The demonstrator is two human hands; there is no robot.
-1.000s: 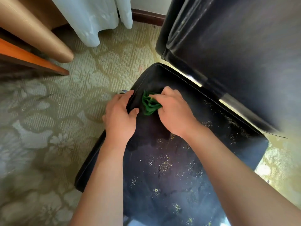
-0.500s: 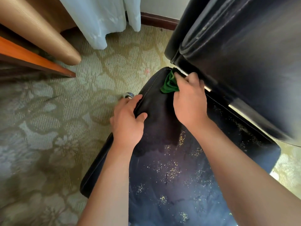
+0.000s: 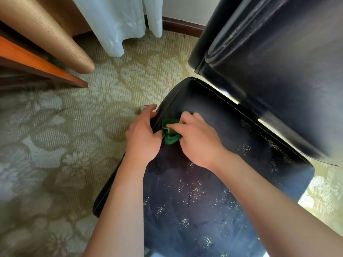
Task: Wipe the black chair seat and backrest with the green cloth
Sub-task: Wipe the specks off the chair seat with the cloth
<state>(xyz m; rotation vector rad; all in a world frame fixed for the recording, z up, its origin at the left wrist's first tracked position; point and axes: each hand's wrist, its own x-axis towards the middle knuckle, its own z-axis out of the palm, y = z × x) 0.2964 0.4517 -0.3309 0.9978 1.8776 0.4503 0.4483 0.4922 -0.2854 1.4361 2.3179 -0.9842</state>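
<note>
The black chair seat (image 3: 213,191) fills the lower middle, speckled with pale yellow dust. Its black backrest (image 3: 278,62) rises at the upper right. The green cloth (image 3: 169,133) is bunched on the seat near its left edge. My right hand (image 3: 198,140) presses on the cloth, fingers curled over it. My left hand (image 3: 143,134) grips the seat's left edge, thumb on top, right beside the cloth.
Patterned green-beige carpet (image 3: 65,145) covers the floor on the left. A wooden furniture edge (image 3: 42,65) and a tan rounded leg (image 3: 55,38) stand at the upper left. A white curtain (image 3: 118,21) hangs at the top, before a dark skirting board (image 3: 181,27).
My right hand pushed the cloth up to the seat's back corner, then drew it back down beside my left hand. The left hand has kept its grip on the seat edge.
</note>
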